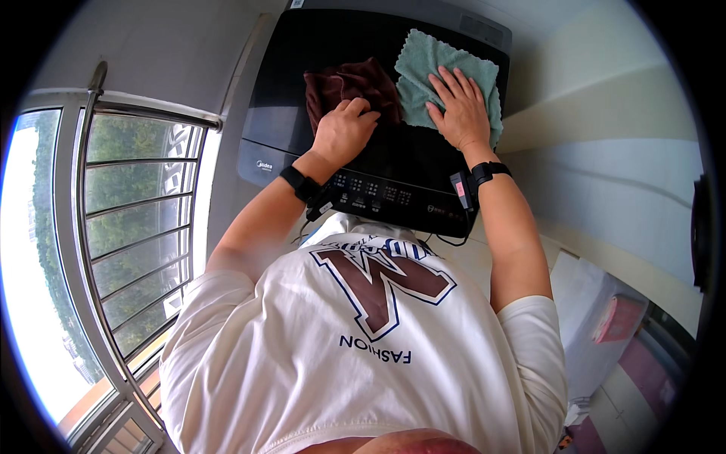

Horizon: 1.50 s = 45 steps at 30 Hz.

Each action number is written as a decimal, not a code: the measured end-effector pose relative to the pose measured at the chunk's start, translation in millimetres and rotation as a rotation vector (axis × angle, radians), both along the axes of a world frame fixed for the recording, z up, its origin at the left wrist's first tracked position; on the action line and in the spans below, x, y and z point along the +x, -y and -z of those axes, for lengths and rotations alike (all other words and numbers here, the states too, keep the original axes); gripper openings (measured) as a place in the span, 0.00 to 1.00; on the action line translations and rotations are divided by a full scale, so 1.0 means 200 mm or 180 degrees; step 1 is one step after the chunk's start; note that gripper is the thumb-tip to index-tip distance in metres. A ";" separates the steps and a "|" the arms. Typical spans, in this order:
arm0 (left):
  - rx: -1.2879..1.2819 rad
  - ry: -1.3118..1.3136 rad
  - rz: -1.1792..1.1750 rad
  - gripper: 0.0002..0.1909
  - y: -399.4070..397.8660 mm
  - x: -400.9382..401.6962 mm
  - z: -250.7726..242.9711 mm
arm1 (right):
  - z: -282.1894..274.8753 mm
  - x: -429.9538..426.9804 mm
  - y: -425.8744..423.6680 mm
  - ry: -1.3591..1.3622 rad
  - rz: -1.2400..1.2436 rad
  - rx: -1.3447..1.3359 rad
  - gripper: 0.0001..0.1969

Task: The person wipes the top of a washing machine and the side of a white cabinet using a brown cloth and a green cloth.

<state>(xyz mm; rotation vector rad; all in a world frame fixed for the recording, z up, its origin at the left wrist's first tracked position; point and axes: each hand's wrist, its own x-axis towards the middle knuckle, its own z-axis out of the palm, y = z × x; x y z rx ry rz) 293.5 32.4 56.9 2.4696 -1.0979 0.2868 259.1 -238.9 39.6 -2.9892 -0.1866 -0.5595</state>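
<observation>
My left hand point(346, 129) rests at the front edge of a crumpled dark brown cloth point(357, 82), its fingers curled; whether they pinch the fabric is unclear. Flat on a light green cloth with a scalloped edge point(420, 62) lies my right hand point(460, 108), palm down, fingers slightly apart. Both cloths are on the black lid of a Midea washing machine point(283, 68), side by side, the green one to the right. Each wrist wears a black band with a small cabled device.
The washing machine's control panel point(374, 193) is at its front edge, close to my shirt. A window with metal railing bars point(142, 162) stands on the left. A pale wall point(601, 136) runs along the right. Behind me at lower right is a pink item point(618, 319).
</observation>
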 end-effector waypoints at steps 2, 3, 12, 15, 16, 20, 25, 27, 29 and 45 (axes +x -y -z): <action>-0.0242 -0.0149 -0.0151 0.08 -0.02 0.03 -0.01 | 0.00 0.00 0.00 -0.0007 0.0003 0.0017 0.26; -0.0482 -0.0301 -0.0296 0.08 -0.03 0.04 -0.03 | 0.00 0.00 0.01 -0.0011 0.0010 -0.0009 0.26; -0.5086 -0.3514 -0.2372 0.21 -0.25 0.14 -0.23 | 0.00 0.00 0.00 0.0014 0.0012 -0.0007 0.26; -0.5768 -0.3367 -0.2580 0.26 -0.54 0.17 -0.21 | 0.01 0.00 0.00 0.0036 -0.0026 0.0025 0.26; -0.6063 -0.3461 -0.2563 0.25 -0.65 0.17 -0.15 | 0.01 0.00 0.00 0.0044 -0.0029 0.0027 0.26; -0.5903 -0.3707 -0.3032 0.20 -0.86 0.02 0.03 | 0.00 0.00 0.00 0.0044 -0.0061 0.0051 0.26; -0.5865 -0.3594 -0.2928 0.16 -0.96 -0.01 0.12 | 0.01 0.01 0.01 0.0017 -0.0066 -0.0014 0.26; -0.5970 -0.3440 -0.2610 0.19 -0.96 -0.01 0.04 | 0.02 0.01 0.02 0.0024 -0.0078 -0.0062 0.26; -0.6009 -0.3259 -0.2619 0.21 -1.01 0.00 0.07 | 0.02 0.01 0.02 0.0034 -0.0076 -0.0100 0.26; -0.0213 -0.0869 -0.0505 0.18 -0.50 -0.05 -0.07 | 0.01 0.01 0.00 0.0057 -0.0114 -0.0191 0.26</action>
